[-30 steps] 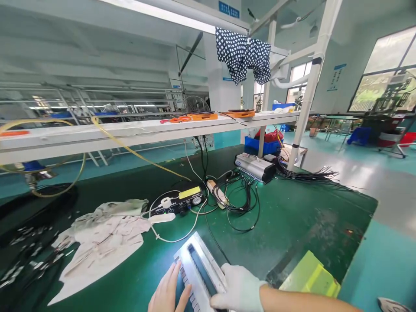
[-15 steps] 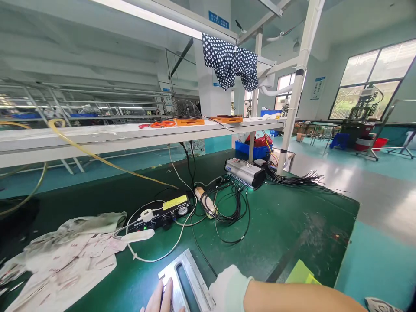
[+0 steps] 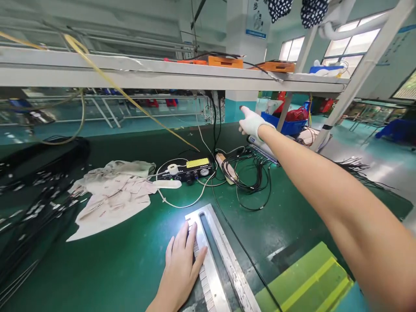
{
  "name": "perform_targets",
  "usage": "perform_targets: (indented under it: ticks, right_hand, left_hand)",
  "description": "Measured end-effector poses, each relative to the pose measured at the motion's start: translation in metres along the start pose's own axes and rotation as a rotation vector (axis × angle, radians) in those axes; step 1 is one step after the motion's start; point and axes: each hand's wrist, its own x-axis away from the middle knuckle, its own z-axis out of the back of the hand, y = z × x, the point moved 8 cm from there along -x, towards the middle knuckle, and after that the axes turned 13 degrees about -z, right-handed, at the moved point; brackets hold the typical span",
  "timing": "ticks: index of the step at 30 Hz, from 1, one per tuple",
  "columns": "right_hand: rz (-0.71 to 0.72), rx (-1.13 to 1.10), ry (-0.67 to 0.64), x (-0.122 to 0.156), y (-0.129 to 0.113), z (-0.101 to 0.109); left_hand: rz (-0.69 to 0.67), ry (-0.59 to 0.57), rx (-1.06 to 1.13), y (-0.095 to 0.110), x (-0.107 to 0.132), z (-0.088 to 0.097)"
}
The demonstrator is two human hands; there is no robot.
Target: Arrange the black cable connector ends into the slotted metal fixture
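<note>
On the green bench mat (image 3: pixel 292 216), near its front edge, lies a long metal fixture (image 3: pixel 218 255) with a dark slot down its middle and a row of small teeth along its left flank. The left hand (image 3: pixel 182 266), bare, rests flat on that toothed edge, fingers spread and extended, gripping nothing, only pressing down. The right hand (image 3: pixel 252 123), in a white glove, is stretched far forward under the shelf (image 3: pixel 130 71), fingers loosely open with the index pointing out; it holds nothing and hovers just above the grey box (image 3: pixel 261 145) from which black cables (image 3: pixel 250 177) fan out.

Judgement on handling: the fixture looks like machined plate, so stiff, fairly heavy for its size, and smooth enough to slide on the mat. Best hold would be across its two plain long sides, clear of the toothed row, which may be delicate or sharp.

Nearby: a black controller with a yellow label (image 3: pixel 191 170), a white handpiece (image 3: pixel 167 184), a crumpled cloth (image 3: pixel 113 193) to the left, yellow-green trays (image 3: pixel 308 277) at right.
</note>
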Motion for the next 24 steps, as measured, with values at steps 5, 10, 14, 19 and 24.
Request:
perform_targets:
  ticks: [5, 10, 14, 19, 24]
  right_hand:
    - [-0.057, 0.066, -0.028, -0.02, -0.025, -0.002]
    - [0.027, 0.133, -0.104, 0.017, -0.04, -0.027]
    - [0.187, 0.225, -0.41, 0.137, -0.031, -0.091]
    - [0.523, 0.449, -0.879, 0.34, 0.035, -0.186]
    - [0.853, 0.58, -0.613, 0.414, 0.085, -0.224]
  left_hand:
    - [-0.006, -0.01, 0.022, -0.003, 0.002, 0.004]
    - [-0.007, 0.026, 0.031, -0.008, 0.006, 0.006]
    - [-0.014, 0.071, 0.051, -0.012, 0.009, 0.011]
    - [-0.005, 0.109, 0.117, -0.015, 0.013, 0.01]
    - [0.028, 0.062, 0.153, -0.015, 0.0, 0.005]
